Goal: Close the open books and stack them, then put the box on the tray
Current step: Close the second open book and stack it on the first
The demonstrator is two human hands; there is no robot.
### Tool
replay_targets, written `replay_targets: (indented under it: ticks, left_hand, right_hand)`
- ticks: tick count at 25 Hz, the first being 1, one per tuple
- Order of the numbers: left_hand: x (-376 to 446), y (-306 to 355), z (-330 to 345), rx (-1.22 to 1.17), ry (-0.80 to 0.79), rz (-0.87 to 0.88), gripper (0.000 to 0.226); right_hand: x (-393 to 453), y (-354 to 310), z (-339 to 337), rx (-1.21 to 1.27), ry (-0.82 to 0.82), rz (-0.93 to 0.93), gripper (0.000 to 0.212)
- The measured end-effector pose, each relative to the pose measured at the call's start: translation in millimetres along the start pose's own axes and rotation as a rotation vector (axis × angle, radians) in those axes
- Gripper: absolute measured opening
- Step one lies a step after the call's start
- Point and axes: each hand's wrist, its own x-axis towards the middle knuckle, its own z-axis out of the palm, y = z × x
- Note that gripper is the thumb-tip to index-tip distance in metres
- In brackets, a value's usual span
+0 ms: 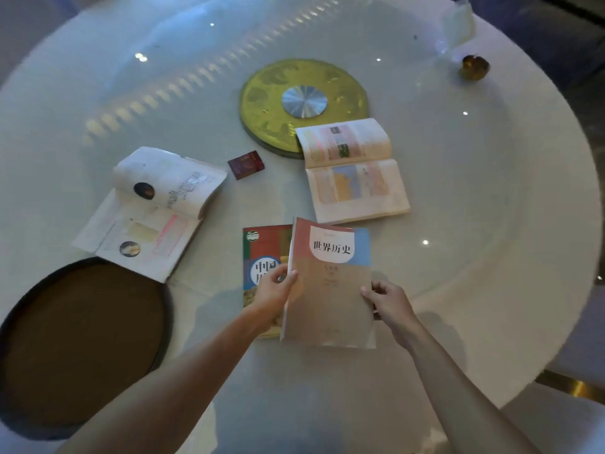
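Note:
A closed history book (330,283) with a pink, blue and beige cover is held over a second closed book (262,247), which lies flat under it with its left part showing. My left hand (275,293) grips the upper book's left edge. My right hand (388,299) grips its right edge. One open book (353,172) lies beyond them at the right, another open book (154,211) at the left. A small dark red box (246,164) rests between those two. The round dark tray (82,342) sits at the near left, with nothing on it.
A gold disc with a silver hub (304,106) marks the middle of the round white table (491,191); the right open book overlaps its edge. A small brown object (474,67) and a clear plastic wrapper (456,24) lie at the far right.

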Motion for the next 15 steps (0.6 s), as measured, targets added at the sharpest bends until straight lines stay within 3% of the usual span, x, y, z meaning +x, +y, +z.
replay_targets:
  ticks: [4,10,15]
  left_hand:
    - [9.8,-9.8,-42.1,0.168,0.315,0.055,0.015]
    - [19.4,-21.3,-75.6,0.436,0.412,0.039,0.018]
    - [26.1,-26.0,-84.8,0.552,0.358,0.054,0.019]
  right_hand:
    - [18.4,-25.7,56.4,-0.238,0.008,-0.080,0.020]
    - [26.6,-28.8,100.5,-0.571,0.041,-0.132,0.009]
    - [27.9,-23.7,103.9,-0.739,0.078,-0.181,0.019]
